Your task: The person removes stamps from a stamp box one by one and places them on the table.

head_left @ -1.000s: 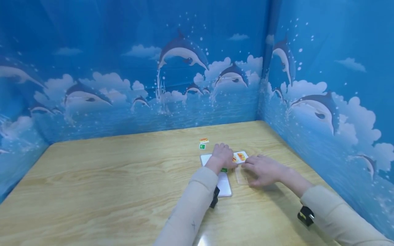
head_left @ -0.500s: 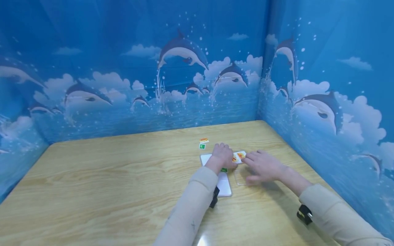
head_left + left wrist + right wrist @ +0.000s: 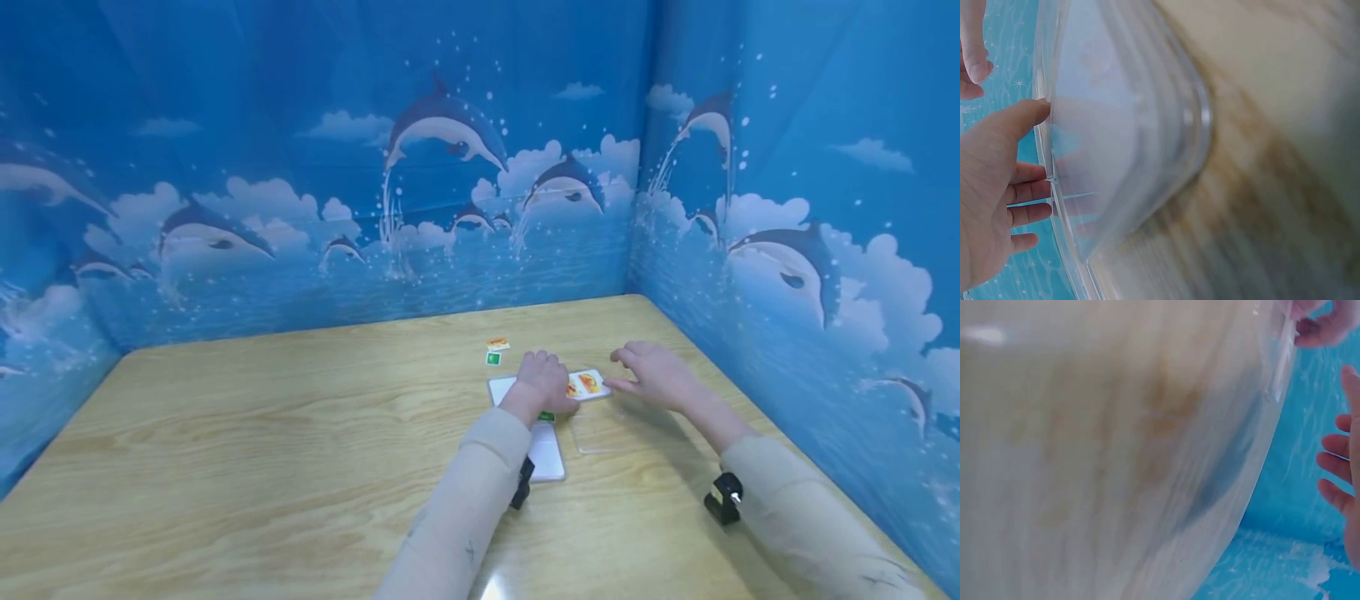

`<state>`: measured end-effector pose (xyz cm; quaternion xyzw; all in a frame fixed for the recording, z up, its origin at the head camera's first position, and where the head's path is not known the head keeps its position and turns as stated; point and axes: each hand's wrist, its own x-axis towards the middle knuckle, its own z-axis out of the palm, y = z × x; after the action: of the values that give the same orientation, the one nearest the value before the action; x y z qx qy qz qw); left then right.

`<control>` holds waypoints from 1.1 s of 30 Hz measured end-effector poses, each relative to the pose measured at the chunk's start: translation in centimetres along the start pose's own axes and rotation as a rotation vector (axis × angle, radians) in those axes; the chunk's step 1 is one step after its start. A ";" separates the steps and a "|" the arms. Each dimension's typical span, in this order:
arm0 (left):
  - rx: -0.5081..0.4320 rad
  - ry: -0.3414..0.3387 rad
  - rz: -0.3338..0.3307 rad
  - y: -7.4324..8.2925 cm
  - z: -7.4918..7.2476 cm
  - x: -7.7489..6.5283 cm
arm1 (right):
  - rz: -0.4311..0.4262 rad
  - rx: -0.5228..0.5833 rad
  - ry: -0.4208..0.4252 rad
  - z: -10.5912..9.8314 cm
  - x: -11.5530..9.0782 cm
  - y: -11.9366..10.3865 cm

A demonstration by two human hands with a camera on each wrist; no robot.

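In the head view my left hand point(image 3: 540, 382) grips a flat case at its edge. The left wrist view gives this clear-walled case point(image 3: 1110, 125) close up, the thumb on its rim and the fingers along the same side. To the right of that hand lies a white piece point(image 3: 588, 383) with orange food pictures. A small green picture point(image 3: 549, 417) shows just under the left hand. My right hand point(image 3: 656, 377) is beside the white piece's right end, fingers apart and holding nothing, thumb tip close to that end. A thin clear plastic piece point(image 3: 596, 450) lies below it.
Farther back on the wooden table point(image 3: 300, 433) lie a small orange picture card point(image 3: 497, 343) and a green card point(image 3: 492, 358). A white panel point(image 3: 547, 454) extends toward the front beside the left wrist. Blue dolphin curtains point(image 3: 300, 167) border the table's back and right.
My right hand has lifted off the clear plastic piece and moved back and right, to the end of the picture piece. My left hand stays in place.
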<state>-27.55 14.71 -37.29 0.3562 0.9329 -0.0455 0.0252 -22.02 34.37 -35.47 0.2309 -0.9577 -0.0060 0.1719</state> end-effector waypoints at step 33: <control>-0.015 -0.012 0.016 -0.2 -0.4 -0.1 | 0.386 0.654 -0.234 3.1 2.6 0.7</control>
<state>-27.63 14.52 -36.89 0.3633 0.9302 -0.0406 0.0336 -25.54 33.68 -37.52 0.0871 -0.9480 0.3053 -0.0231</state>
